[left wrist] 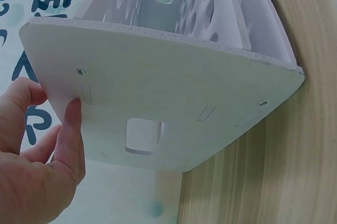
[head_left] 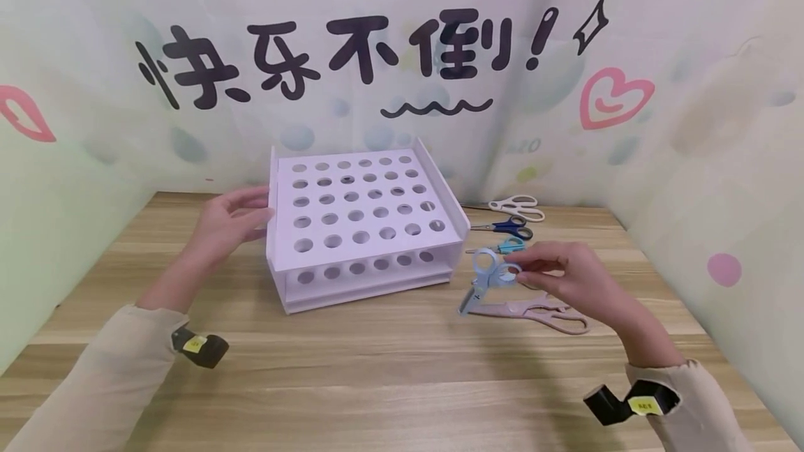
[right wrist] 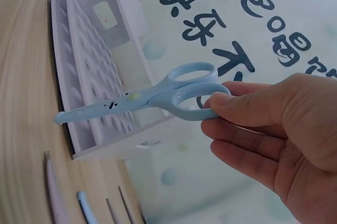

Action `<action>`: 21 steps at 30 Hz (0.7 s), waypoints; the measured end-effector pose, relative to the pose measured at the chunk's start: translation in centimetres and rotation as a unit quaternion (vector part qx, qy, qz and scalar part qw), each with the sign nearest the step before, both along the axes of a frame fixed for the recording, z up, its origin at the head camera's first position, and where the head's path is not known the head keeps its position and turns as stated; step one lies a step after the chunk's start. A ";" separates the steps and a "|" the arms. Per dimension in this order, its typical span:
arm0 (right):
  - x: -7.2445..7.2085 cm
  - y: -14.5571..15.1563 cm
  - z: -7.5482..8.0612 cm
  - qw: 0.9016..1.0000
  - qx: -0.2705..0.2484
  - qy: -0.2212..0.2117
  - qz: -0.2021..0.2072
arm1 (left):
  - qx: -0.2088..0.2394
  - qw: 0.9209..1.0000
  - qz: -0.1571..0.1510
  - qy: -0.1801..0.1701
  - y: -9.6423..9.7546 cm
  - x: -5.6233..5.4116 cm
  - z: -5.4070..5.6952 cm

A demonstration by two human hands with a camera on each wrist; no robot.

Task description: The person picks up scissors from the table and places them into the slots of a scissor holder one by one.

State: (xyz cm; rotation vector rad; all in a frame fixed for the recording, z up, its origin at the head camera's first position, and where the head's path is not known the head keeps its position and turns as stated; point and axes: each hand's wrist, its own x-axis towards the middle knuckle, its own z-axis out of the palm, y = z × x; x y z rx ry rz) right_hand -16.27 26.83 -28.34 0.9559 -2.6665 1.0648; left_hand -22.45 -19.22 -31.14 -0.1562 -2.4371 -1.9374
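My right hand (head_left: 568, 274) pinches one handle loop of a pair of light blue scissors (head_left: 486, 274) between thumb and fingers. Their blades point down and left in the head view; in the right wrist view the closed scissors (right wrist: 137, 99) show small dark printed marks near the pivot. A white rack (head_left: 370, 257) with rows of round holes stands left of them. At its left side panel (left wrist: 174, 77) is my left hand (head_left: 229, 222), fingertips touching the panel near its rear edge. Pink scissors (head_left: 515, 309) lie just below the held pair.
Right of the rack lie turquoise scissors (head_left: 510, 246), dark blue scissors (head_left: 515, 229) and white scissors (head_left: 518, 204), in a column towards the back. A printed cloth (head_left: 352, 121) hangs behind the wooden table (head_left: 377, 382), and pale walls close off both sides.
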 end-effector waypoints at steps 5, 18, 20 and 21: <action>-0.7 -0.7 1.3 1.000 0.012 0.024 0.008 | -0.004 1.000 0.004 0.000 0.1 0.0 0.0; -3.5 -2.9 5.0 0.999 0.006 0.043 0.026 | 0.004 1.000 0.007 0.003 0.0 0.0 -0.1; -3.8 -3.3 5.6 0.999 0.010 0.046 0.028 | 0.005 1.000 0.007 0.004 0.0 -0.1 -0.1; -3.9 -3.5 5.9 0.999 0.011 0.044 0.029 | 0.006 1.000 0.006 0.004 0.0 -0.1 -0.1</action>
